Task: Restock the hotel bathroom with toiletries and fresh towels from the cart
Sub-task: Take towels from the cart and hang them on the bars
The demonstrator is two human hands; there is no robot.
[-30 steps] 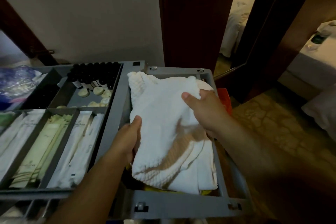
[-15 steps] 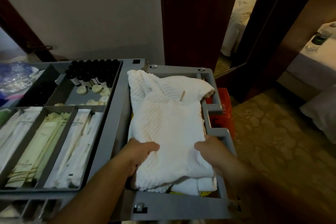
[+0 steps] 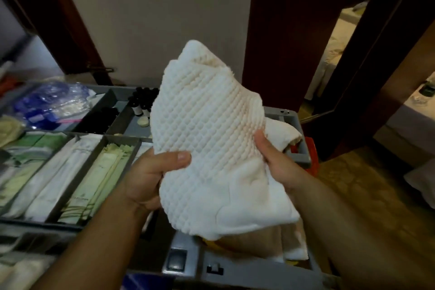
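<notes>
While it is gripped from both sides, a white waffle-textured towel [image 3: 207, 129] is held up above the grey cart [image 3: 247, 271], in the middle of the head view. The left hand [image 3: 150, 176] is clamped on the towel's edge at eight o'clock, with the thumb laid across the front of the cloth and the fingers hidden behind it. The right hand [image 3: 280, 167] is closed on the opposite edge at four o'clock, its thumb pressed on the front. The hands are kept apart, with the towel's width between them. The lower part of the towel is seen hanging in folds toward five o'clock, over the cart's open bin, where more white towels [image 3: 281, 133] are left lying.

At nine o'clock of the towel, the cart's divided tray [image 3: 128, 134] is shown. Long white and pale green packets [image 3: 101, 172] are laid in rows in the near compartments. Small dark-capped bottles [image 3: 143, 99] are stood upright in a far compartment at ten o'clock, with a round pale soap [image 3: 143, 122] just beside them. A clear plastic bag [image 3: 51, 103] with blue contents is set farther off toward the view's left edge. A red object [image 3: 314, 155] is partly shown past the cart's edge at three o'clock; what it is cannot be told. At one o'clock a dark wooden door frame [image 3: 277, 30] is seen, and beyond it a bed [image 3: 334, 59].
</notes>
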